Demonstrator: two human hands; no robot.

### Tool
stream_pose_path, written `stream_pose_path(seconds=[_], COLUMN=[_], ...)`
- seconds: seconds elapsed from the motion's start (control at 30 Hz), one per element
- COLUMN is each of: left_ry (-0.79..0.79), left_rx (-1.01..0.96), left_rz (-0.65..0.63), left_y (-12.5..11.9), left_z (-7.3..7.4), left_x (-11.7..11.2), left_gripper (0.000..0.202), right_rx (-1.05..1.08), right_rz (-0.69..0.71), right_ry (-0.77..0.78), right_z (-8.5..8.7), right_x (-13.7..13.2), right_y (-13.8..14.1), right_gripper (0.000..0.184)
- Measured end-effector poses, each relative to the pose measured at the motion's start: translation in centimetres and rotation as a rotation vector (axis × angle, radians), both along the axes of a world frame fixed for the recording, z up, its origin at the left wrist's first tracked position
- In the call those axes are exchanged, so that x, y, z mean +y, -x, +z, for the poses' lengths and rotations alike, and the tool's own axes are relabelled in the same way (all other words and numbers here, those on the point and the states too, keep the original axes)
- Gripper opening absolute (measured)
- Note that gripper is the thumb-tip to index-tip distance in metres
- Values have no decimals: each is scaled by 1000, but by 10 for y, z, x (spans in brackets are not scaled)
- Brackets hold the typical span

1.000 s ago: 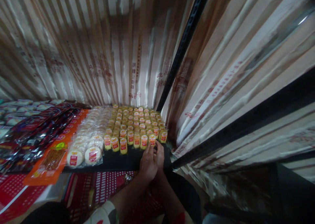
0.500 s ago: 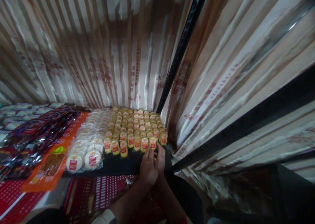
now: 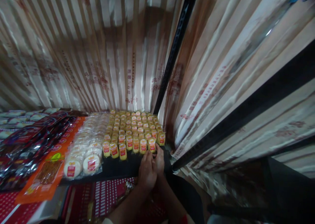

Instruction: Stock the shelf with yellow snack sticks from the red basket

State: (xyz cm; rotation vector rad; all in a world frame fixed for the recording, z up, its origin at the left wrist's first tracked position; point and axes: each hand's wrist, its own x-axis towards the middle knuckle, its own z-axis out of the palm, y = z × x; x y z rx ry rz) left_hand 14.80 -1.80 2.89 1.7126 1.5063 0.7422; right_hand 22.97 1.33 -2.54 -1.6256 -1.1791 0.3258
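At twelve o'clock from the left hand [image 3: 147, 173] and right hand [image 3: 159, 161], close together with fingertips at its near end, gripping or not I cannot tell, the yellow packet [image 3: 152, 145] on the black shelf [image 3: 118, 168] looks light, soft and slick, best pinched gently by its sides.

Orange packet [image 3: 48, 173] beside round white packs [image 3: 91, 164], pleated curtain [image 3: 108, 56] behind a black post [image 3: 171, 61]

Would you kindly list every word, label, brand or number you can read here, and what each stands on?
None reads clearly enough to quote.
Curtains: columns of characters, too blurred.
Yellow packs: red labels, too small.
Round white packs: red labels, too small.
Orange packet: print, too blurred.
Dark packets: print, too blurred.
Pale packets, far left: print, too blurred.
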Motion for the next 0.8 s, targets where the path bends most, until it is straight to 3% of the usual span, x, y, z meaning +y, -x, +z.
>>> stream_pose_path(seconds=[0.27, 0.5, 0.67, 0.8], left_ry=[58, 5, -74, -151], left_rx=[-14, -34, -10, 73], left_rz=[3, -3, 19, -5], left_y=[0, -10, -13, -10], left_z=[8, 16, 29, 42], left_x=[5, 11, 20, 36], left_gripper=[49, 48, 47, 46], right_rx=[-10, 25, 108, 81], right_rz=[-21, -64, -106, -181], right_ry=[57, 50, 72, 66], right_z=[1, 8, 10, 13], right_x=[0, -3, -1, -1], right_y=[2, -4, -4, 0], right_gripper=[53, 55, 63, 57])
